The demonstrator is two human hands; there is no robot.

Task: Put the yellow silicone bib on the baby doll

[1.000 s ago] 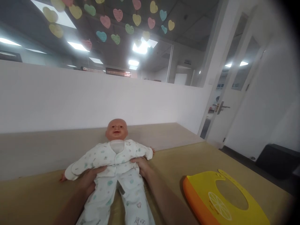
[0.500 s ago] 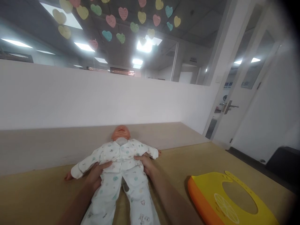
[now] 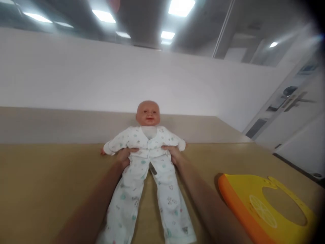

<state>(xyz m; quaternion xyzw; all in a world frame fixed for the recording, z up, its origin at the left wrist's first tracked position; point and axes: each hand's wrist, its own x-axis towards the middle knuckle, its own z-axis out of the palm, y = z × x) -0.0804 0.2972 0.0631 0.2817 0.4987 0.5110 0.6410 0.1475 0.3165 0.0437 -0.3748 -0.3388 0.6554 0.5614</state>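
Note:
A baby doll (image 3: 148,135) in white printed pyjamas is in the middle of the head view, its face toward me and its legs stretched my way. My left hand (image 3: 125,156) grips the doll's waist on the left side, thumb across the front of its top. On the other side my right hand (image 3: 173,154) holds the waist the same way. The fingers of both hands are partly hidden behind the doll's body. Its arms spread out to either side above my hands.
A yellow and orange silicone bib (image 3: 254,200) with a citrus print lies on the wooden table (image 3: 63,189) at the right. Behind the table stands a white wall (image 3: 101,78) with glass above it. A door (image 3: 299,112) is at the far right.
The doll's head has come up from tipped back, so its whole face now shows. My view has tilted down and turned left. Both hands have kept hold of the waist.

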